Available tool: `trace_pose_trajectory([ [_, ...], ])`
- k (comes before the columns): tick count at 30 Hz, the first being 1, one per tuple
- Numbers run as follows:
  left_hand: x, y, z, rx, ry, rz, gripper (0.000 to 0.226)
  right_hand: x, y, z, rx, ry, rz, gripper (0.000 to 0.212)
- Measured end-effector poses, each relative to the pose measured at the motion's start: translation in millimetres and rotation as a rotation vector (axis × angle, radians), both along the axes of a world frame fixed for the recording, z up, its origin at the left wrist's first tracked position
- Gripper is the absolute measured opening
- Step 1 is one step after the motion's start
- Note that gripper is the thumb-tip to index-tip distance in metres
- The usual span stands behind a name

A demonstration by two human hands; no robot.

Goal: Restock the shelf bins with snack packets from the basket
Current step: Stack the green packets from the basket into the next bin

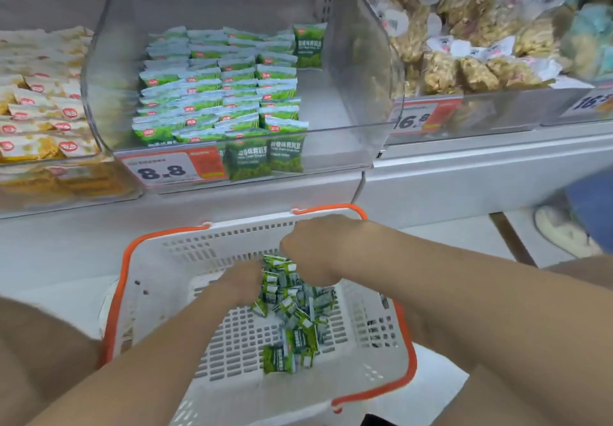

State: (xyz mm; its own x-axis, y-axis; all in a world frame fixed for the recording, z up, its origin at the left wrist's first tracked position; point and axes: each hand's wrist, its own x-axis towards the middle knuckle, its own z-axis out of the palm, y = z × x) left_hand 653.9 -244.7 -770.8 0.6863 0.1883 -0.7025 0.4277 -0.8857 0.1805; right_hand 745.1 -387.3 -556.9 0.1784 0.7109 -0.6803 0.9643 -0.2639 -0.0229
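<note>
Store shelving fills the upper half of your view, with three clear bins side by side. The middle bin holds the shelved packets, green and white, lined up in overlapping rows toward its left side. Two more stand upright against the front wall, just beside the 8.8 price label. The left bin is stacked with yellow-and-white packets. The right bin holds clear bags of tan snacks behind a 16.8 price label.

Below the shelf edge sits the white basket with orange handles, its slotted floor partly showing. The loose green packets lie in it in a strip running from the far wall toward you, heaped thickest at the far end.

Both your hands are down in the basket at that far heap, one on each side of it. Your right hand is on top, its grip closed, with fingers curled down around the upper packets. Your left hand presses in from the left, touching the pile. Its fingers are buried among the packets and blurred, so I cannot tell how its grip stands.
</note>
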Motion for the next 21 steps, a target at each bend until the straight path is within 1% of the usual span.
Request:
trace_pose_trajectory([
  [2,-11.5,-6.7,-30.7,-0.008,0.025,0.042,0.018,1.5,5.1,-5.1,0.0,-0.015,0.033,0.018],
  [4,-21.8,-9.4,-54.8,-0.061,0.031,0.055,0.035,3.3,9.6,-9.2,0.005,-0.021,0.051,0.01],
  [5,-23.4,-12.0,-60.2,-0.079,0.043,0.036,0.042,4.1,11.2,-11.0,0.005,-0.017,0.055,0.01],
  [6,-24.0,-13.3,-63.0,-0.076,0.051,0.035,0.042,4.9,12.4,-12.7,0.004,-0.016,0.062,0.011],
  [7,-22.9,-14.6,-62.9,-0.059,0.06,0.052,0.035,5.4,13.1,-14.6,0.004,-0.018,0.071,0.011],
  [8,-21.7,-15.8,-60.6,-0.053,0.057,0.119,0.023,6.1,13.4,-16.1,0.006,-0.024,0.077,0.011],
  [9,-22.3,-15.4,-60.3,-0.04,0.052,0.17,0.02,6.2,13.4,-17.1,0.006,-0.028,0.079,0.01],
  [10,-21.5,-13.2,-64.4,-0.045,0.037,0.209,0.027,6.4,13.4,-18.1,0.002,-0.03,0.075,0.009],
  [12,-23.3,-10.6,-63.8,-0.03,0.026,0.157,0.038,6.2,13.7,-17.3,-0.009,-0.032,0.067,0.01],
  [14,-24.9,-7.2,-50.6,-0.056,-0.031,0.123,0.042,5.1,15.8,-12.9,-0.002,-0.034,0.056,0.01],
  [16,-21.2,-1.2,-32.4,-0.144,-0.13,0.144,0.045,4.6,17.5,-7.4,0.008,-0.047,0.055,0.012],
  [17,-18.7,1.5,-20.6,-0.197,-0.162,0.175,0.043,4.4,18.3,-4.2,0.017,-0.057,0.054,0.012],
  [19,-13.7,5.5,9.4,-0.302,-0.218,0.249,0.032,5.0,19.3,1.4,0.047,-0.09,0.043,0.008],
  [21,-7.7,5.1,45.4,-0.377,-0.266,0.287,0.026,6.0,18.9,9.2,0.095,-0.093,0.03,0.015],
])
